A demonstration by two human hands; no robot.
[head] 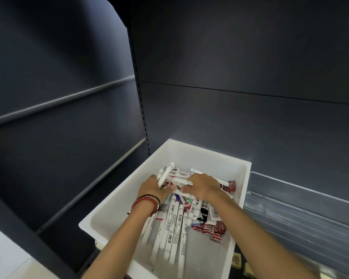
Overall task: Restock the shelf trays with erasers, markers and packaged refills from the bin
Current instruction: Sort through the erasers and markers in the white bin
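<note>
One white bin (113,210) holds well over ten white markers (174,224). Both hands are inside. The left hand (152,188) grips about two markers, which stick up past its fingers. The right hand (204,186) curls its fingers round more beside them. The red packets (217,229) behind the right fingers are too many to count.

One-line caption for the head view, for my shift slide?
In the white bin, the left hand grips white markers while the right hand rests on the pile, red packets alongside.

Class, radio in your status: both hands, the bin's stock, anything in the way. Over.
Left hand grips white markers. Right hand curled round more of them. Both inside bin; red packets untouched. Nothing blocks the hands.
</note>
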